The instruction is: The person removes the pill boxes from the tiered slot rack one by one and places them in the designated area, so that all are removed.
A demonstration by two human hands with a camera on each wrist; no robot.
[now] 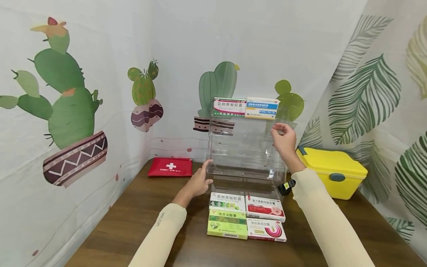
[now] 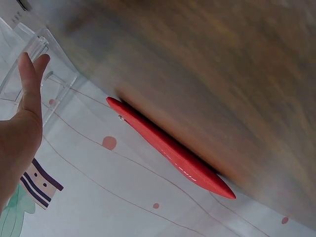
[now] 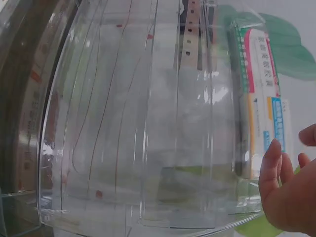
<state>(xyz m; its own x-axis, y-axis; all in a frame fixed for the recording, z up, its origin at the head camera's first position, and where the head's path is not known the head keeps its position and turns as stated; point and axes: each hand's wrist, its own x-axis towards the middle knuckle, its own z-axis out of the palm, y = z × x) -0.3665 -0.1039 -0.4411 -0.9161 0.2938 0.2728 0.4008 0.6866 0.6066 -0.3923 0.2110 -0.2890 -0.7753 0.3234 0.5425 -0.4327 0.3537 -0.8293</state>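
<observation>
A clear plastic tiered rack (image 1: 240, 148) stands on the table. On its top tier, side by side, are a pink, white and green medicine box (image 1: 229, 107) and a blue-and-white medicine box (image 1: 261, 108). My right hand (image 1: 285, 141) hovers just below and right of the blue-and-white box, fingers bent loosely with nothing in them. At the rack's left side is my left hand (image 1: 199, 181), its fingers extended against or close by the edge. In front lie a white-and-green box (image 1: 227, 202), a white-and-red box (image 1: 265, 208), a lime-green box (image 1: 227, 224) and a white-and-pink box (image 1: 266, 230).
A red first aid pouch (image 1: 170, 167) leans by the wall at the back left. To the right of the rack sits a yellow lidded case (image 1: 333, 170). A small black object (image 1: 286, 187) is by my right sleeve. Printed cloth (image 1: 180, 33) hangs behind the wooden table (image 1: 110, 230).
</observation>
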